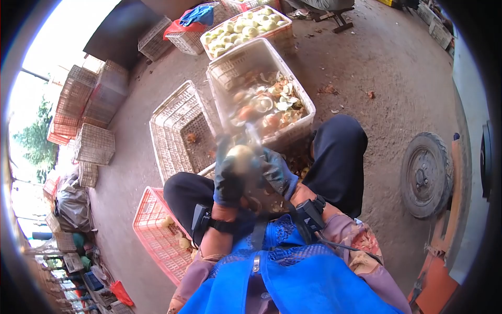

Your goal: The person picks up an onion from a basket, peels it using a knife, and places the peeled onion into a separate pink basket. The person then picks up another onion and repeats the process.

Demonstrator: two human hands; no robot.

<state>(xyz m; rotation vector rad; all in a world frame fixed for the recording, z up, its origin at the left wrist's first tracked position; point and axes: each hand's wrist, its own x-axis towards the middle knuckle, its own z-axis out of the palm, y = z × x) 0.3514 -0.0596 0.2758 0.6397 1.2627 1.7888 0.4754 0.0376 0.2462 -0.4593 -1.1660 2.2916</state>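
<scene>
My left hand, in a dark glove, is closed around a pale onion in front of my lap. My right hand, gloved too, is pressed in close to the onion's right side with its fingers curled. A thin light streak rises between the hands, too blurred to name. Just beyond them stands a white crate holding onion skins and scraps. Smudges on the view blur the hands and part of this crate.
Behind the scrap crate is a crate of peeled onions. An open white crate lies left of it. A red crate with a few onions sits by my left leg. Stacked crates stand left; a wheel is at right.
</scene>
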